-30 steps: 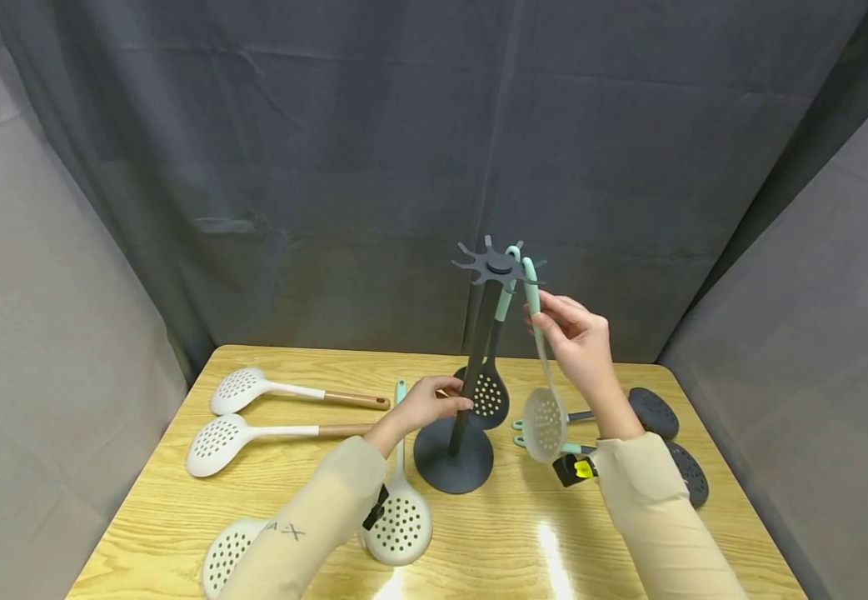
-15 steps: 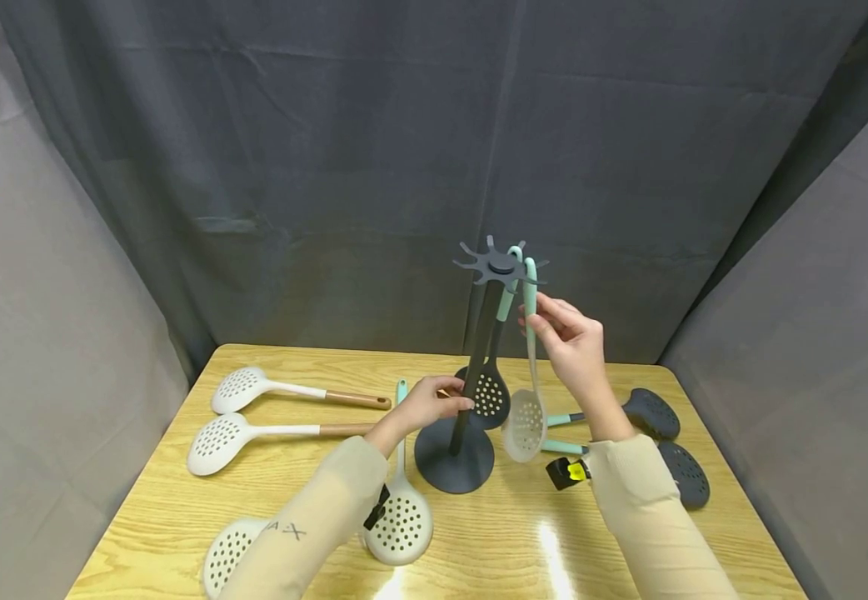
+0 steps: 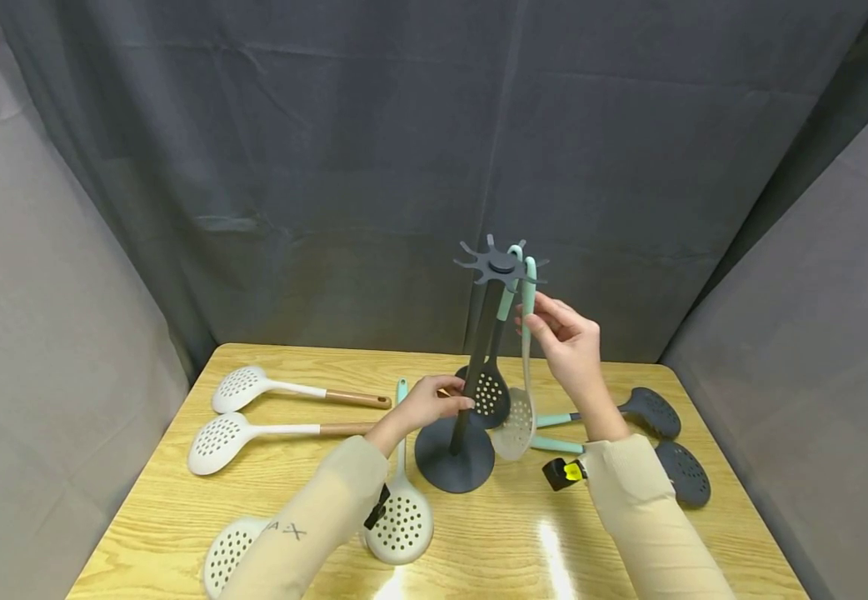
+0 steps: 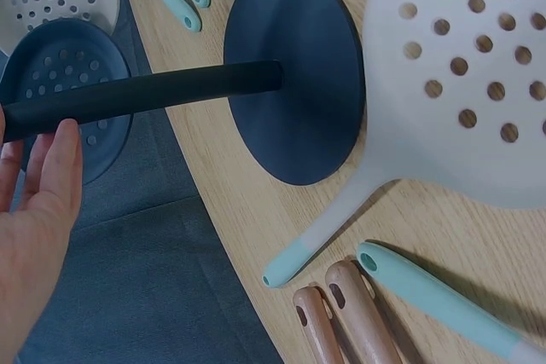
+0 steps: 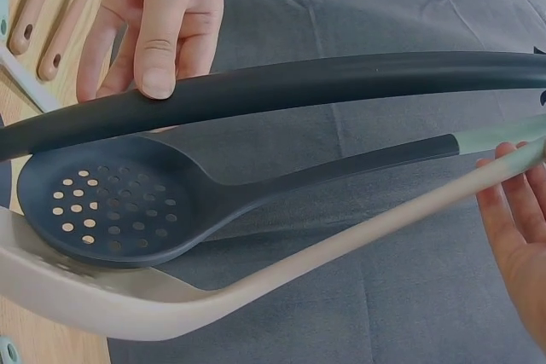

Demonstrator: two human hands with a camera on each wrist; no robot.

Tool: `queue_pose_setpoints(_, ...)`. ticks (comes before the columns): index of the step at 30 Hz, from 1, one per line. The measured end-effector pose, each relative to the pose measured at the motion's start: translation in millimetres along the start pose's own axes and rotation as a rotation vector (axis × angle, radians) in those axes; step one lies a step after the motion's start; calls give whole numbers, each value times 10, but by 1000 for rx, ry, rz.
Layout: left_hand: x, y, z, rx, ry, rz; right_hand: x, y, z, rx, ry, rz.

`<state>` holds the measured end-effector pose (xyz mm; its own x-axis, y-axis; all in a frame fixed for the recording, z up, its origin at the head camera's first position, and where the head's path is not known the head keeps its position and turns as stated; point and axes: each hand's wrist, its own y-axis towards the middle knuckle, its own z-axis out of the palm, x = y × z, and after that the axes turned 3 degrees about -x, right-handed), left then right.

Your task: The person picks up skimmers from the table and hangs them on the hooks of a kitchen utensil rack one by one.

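A dark stand with a round base (image 3: 454,467) and a hooked top (image 3: 500,263) stands upright. My left hand (image 3: 428,404) grips its pole low down; the left wrist view shows the fingers on the pole (image 4: 196,84). With thumb and fingers my right hand (image 3: 571,342) pinches the mint handle of a cream skimmer (image 3: 516,427), whose curved end is at a hook on the top's right side. Beside it a dark skimmer (image 3: 492,396) with a mint handle hangs from the stand. In the right wrist view the cream skimmer (image 5: 290,274) lies close along the dark one (image 5: 128,202).
Two white skimmers with wooden handles (image 3: 237,390) (image 3: 218,443) lie at the left of the wooden table (image 3: 494,550). A cream skimmer (image 3: 400,525) lies in front of the stand, another (image 3: 226,554) partly under the left sleeve. Two dark skimmers (image 3: 651,412) (image 3: 685,475) lie at the right.
The cream skimmer's head has swung left toward the hanging dark skimmer, and its handle is more upright. My right hand has shifted slightly left with it. The left hand keeps its hold on the pole.
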<state>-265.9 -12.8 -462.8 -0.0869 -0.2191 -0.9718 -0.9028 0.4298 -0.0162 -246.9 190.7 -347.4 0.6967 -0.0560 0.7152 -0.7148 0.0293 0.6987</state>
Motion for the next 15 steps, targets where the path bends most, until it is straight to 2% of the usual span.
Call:
queue_pose_setpoints(3,-20,-11,3,-5,-4,1,-4,-3,7,-6,-22,10)
queue_pose_setpoints(10,-312,-191,-26,10,-43,-2,-14,-7,16,-14,-32,36)
queue_pose_setpoints(15,-329,-208,-30,9,-40,-5,-24,-8,15,-4,-28,37)
